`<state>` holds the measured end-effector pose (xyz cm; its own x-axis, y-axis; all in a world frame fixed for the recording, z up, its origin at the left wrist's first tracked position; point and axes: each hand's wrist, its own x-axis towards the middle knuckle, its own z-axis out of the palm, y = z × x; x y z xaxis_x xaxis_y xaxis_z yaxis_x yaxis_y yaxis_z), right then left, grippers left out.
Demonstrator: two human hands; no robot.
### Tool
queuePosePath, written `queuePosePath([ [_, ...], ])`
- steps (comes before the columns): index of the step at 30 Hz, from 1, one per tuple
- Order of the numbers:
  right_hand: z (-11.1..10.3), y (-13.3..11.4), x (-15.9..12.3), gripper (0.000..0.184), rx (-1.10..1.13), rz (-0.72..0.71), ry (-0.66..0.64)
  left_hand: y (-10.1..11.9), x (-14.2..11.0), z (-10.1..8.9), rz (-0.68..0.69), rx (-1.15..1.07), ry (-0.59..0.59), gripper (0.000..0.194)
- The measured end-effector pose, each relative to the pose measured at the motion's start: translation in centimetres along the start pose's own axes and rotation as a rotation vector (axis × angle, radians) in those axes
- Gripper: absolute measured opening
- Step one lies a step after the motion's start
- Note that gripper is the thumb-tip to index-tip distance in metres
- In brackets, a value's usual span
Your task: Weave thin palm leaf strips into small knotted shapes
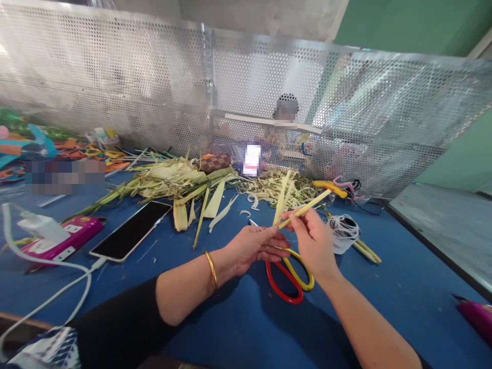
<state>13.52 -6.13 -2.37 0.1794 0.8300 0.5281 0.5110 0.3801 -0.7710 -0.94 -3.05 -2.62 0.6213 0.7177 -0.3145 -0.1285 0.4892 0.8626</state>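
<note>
Presently, the left hand [261, 246] and right hand [313, 241] pinch a pale strip [313, 202] between their fingers, above the scissors [294, 301]. Beside the right hand, a white tub [341, 248] carries looped cord [344, 226]. Rightward, bare blue surface [400, 277] runs to its dark edge [434, 248].

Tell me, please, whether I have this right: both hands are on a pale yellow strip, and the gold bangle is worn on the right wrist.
Not quite: the head view shows the gold bangle on the wrist of the left hand, not that of the right hand. The rest stands: both hands are on a pale yellow strip.
</note>
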Motion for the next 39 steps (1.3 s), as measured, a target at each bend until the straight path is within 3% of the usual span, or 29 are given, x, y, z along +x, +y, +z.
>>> queuePosePath([
  [4, 0.0, 0.1, -0.1, 0.014, 0.008, -0.09, -0.051, 0.2, 0.1, -0.2, -0.005, -0.058, -0.001, 0.031],
  [7, -0.3, -0.4, -0.3, 0.009, -0.131, -0.401, -0.119, 0.5, 0.4, -0.5, 0.026, -0.134, 0.054, 0.027],
  [11, 0.2, -1.2, -0.8, 0.016, -0.565, -0.905, -0.323, 1.0, 0.7, -1.1, 0.044, -0.234, 0.156, 0.024],
  [14, 1.0, -1.5, -1.3, 0.023, -0.754, -1.029, -0.476, 1.3, 0.9, -1.3, 0.005, -0.296, 0.167, 0.021],
  [16, 1.2, -1.5, -1.4, 0.022, -0.674, -0.991, -0.489, 1.3, 0.9, -1.3, 0.016, -0.31, 0.217, 0.022],
  [18, 1.1, -1.4, -1.3, 0.016, -0.506, -0.867, -0.39, 1.3, 0.8, -1.1, 0.067, -0.273, 0.266, 0.023],
  [20, 0.7, -1.1, -1.0, 0.01, -0.36, -0.641, -0.2, 1.1, 0.5, -0.7, 0.141, -0.2, 0.272, 0.023],
  [23, 0.1, -0.5, -0.4, 0.011, -0.17, -0.177, 0.058, 0.8, 0.1, -0.1, 0.219, -0.079, 0.233, 0.024],
  [25, 0.0, 0.0, 0.1, 0.013, 0.042, 0.085, 0.125, 0.5, -0.2, 0.3, 0.22, -0.017, 0.201, 0.025],
  [27, 0.1, 0.2, 0.5, 0.021, 0.281, 0.252, 0.144, 0.4, -0.4, 0.7, 0.205, 0.042, 0.189, 0.026],
  [30, 0.2, 0.1, 0.8, 0.026, 0.467, 0.346, 0.15, 0.2, -0.4, 0.9, 0.202, 0.128, 0.215, 0.026],
  [39, 0.1, -0.1, 0.8, 0.021, 0.44, 0.314, 0.246, -0.6, 0.1, 0.7, 0.248, 0.233, 0.186, 0.023],
])
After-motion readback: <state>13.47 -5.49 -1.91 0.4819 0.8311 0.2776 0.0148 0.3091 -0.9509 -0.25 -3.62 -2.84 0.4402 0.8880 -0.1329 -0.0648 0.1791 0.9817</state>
